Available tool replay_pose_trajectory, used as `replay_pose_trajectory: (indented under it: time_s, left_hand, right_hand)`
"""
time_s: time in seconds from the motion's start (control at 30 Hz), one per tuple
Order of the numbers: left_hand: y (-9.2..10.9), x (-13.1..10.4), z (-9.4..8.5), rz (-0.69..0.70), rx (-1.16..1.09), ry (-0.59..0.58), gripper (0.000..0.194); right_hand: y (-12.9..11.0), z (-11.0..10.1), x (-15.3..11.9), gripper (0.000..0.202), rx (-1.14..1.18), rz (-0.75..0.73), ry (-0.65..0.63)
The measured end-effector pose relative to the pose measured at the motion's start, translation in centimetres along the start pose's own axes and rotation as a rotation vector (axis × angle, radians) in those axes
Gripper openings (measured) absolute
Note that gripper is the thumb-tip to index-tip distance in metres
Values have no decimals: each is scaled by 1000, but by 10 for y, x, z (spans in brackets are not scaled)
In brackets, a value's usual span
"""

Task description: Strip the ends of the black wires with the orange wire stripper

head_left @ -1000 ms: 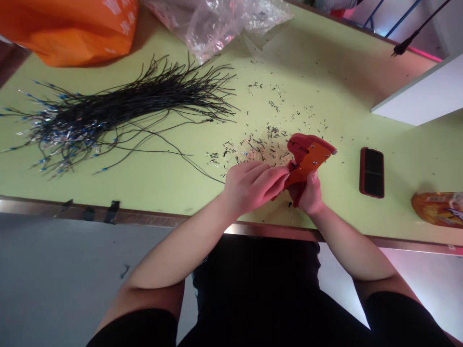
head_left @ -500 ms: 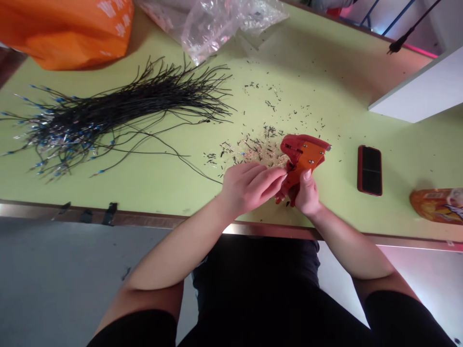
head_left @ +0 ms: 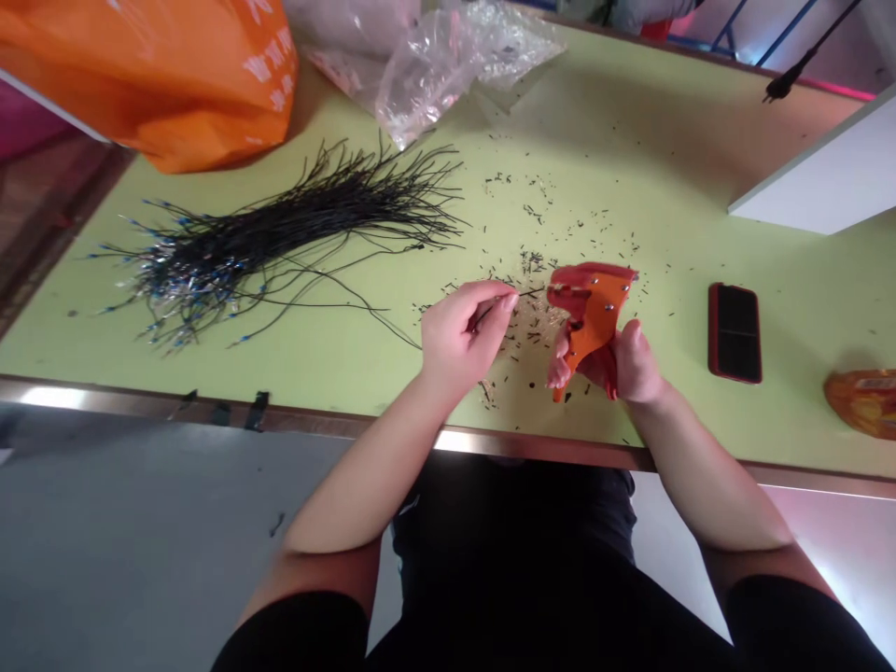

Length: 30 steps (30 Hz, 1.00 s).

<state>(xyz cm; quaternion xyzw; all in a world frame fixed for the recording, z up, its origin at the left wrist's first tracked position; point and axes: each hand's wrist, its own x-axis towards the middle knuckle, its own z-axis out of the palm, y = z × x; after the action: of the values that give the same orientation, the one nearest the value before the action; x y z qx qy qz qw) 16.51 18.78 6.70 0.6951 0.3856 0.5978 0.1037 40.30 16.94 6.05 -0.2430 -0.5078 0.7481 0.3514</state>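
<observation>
Between thumb and forefinger, my left hand (head_left: 462, 336) pinches a thin black wire (head_left: 533, 292), whose short end points right at the jaws of a tool. That tool is a red and orange wire stripper (head_left: 596, 303), held by its handles in my right hand (head_left: 636, 364) with the fingers wrapped round. Whether the wire tip touches the jaws I cannot tell. To the left lies a thick bundle of black wires (head_left: 301, 210), many with blue and silvery ends. Small black cut pieces (head_left: 532, 261) and coppery bits are scattered around the tool.
An orange bag (head_left: 210, 84) and clear plastic bags (head_left: 427, 75) lie at the back left. On the right are a phone (head_left: 734, 333) in a red case, an orange bottle (head_left: 864, 401) and a white panel (head_left: 819, 173). The table's metal edge (head_left: 546, 450) runs before me.
My left hand has drawn back left from the stripper's handle area, and the wire end now shows in front of the jaws. The right-hand grip has loosened a little. The whole view has shifted.
</observation>
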Motion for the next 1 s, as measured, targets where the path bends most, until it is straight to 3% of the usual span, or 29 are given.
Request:
replay_pose_trajectory:
  time_s: [0.17,0.47,0.8,1.0]
  left_hand:
    - [-4,-2,2,-59,-6,-25,25]
    - [-7,-5,3,-38,-2,-55,27]
    - [-6,-1,4,32,-28,-118,17]
    - [-7,0,-1,41,13,-251,20]
  right_hand:
    - [9,-6,-6,93,-11,35,-114]
    - [3,-5,-2,92,-10,-13,-109]
    - [0,-10,-4,90,-61,69,-76]
    - [-1,-17,-6,81,-94,53,-45]
